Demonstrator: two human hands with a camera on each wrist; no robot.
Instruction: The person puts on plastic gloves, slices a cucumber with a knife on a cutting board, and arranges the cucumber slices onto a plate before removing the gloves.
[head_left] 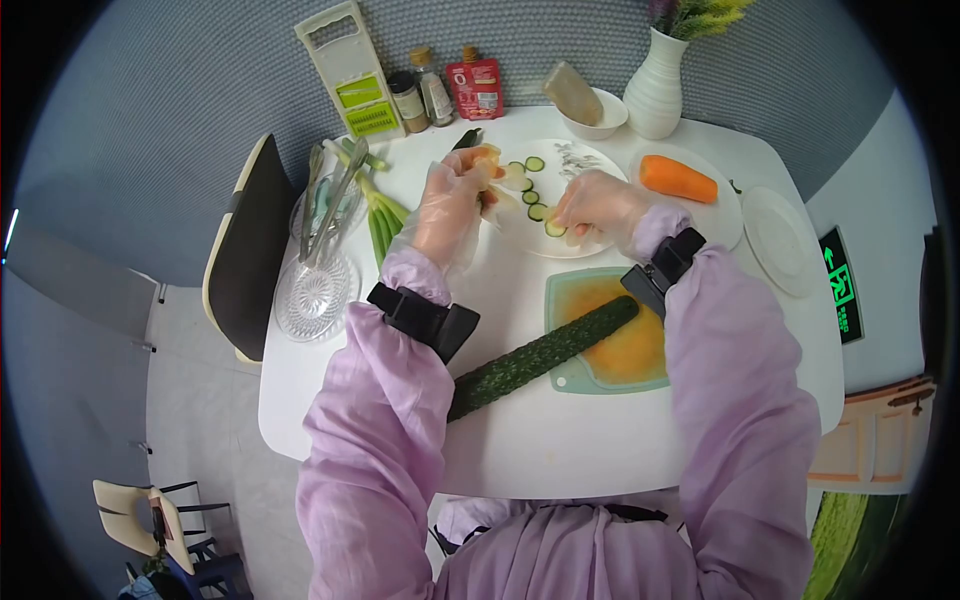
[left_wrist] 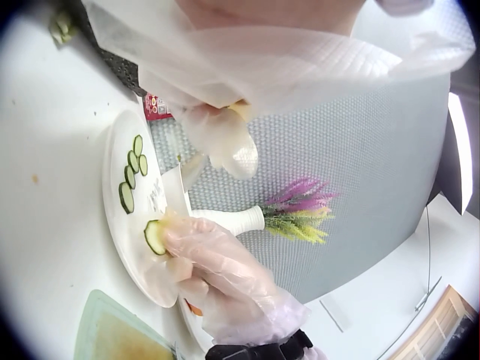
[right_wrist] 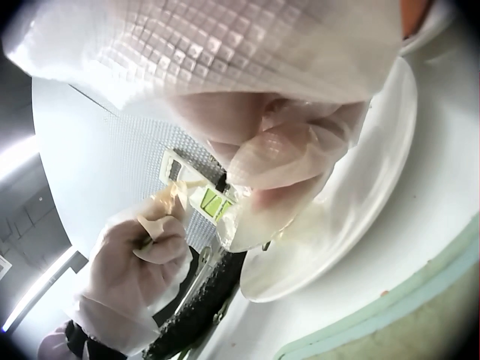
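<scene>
My right hand (head_left: pixel 600 212), in a clear plastic glove, pinches a round cucumber slice (left_wrist: pixel 155 237) over the white plate (head_left: pixel 560 252). Several other cucumber slices (head_left: pixel 531 198) lie in a curving row on that plate, left of the right hand. At the plate's left edge is my gloved left hand (head_left: pixel 452 205), fingers curled; a small green piece (right_wrist: pixel 142 241) shows between them, mostly hidden by the glove. A long whole cucumber (head_left: pixel 545 352) lies across the green-edged cutting board (head_left: pixel 566 380), below both hands.
A carrot (head_left: pixel 680 179) lies on a plate at the right, beside a smaller white plate (head_left: pixel 779 240). Green onions (head_left: pixel 384 222), tongs (head_left: pixel 337 200) and a glass dish (head_left: pixel 317 296) are at the left. Behind stand a grater (head_left: pixel 350 70), seasoning bottles (head_left: pixel 432 88) and a vase (head_left: pixel 655 85).
</scene>
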